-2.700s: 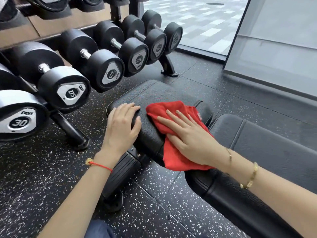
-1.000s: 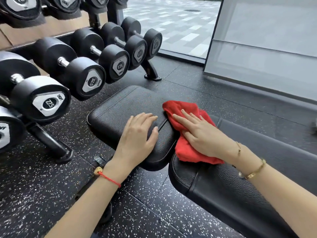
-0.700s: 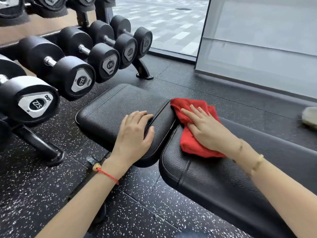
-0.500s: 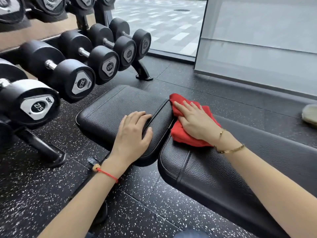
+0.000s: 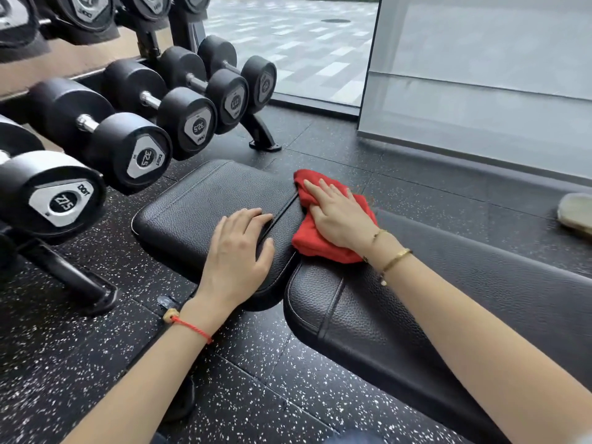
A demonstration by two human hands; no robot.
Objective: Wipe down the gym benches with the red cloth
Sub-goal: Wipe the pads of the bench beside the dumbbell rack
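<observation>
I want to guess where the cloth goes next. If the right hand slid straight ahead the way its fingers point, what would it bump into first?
Probably nothing solid soon. The right hand points up-left over the red cloth, past the seat pad corner. Beyond lies speckled floor, then the dumbbell rack's foot, though depth is unclear.

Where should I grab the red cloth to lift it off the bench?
Take the bunched far end of the cloth, coming from above and the window side. That end is free and humped up, while the right hand presses flat on its middle and the near edge lies thin against the long pad.
</observation>
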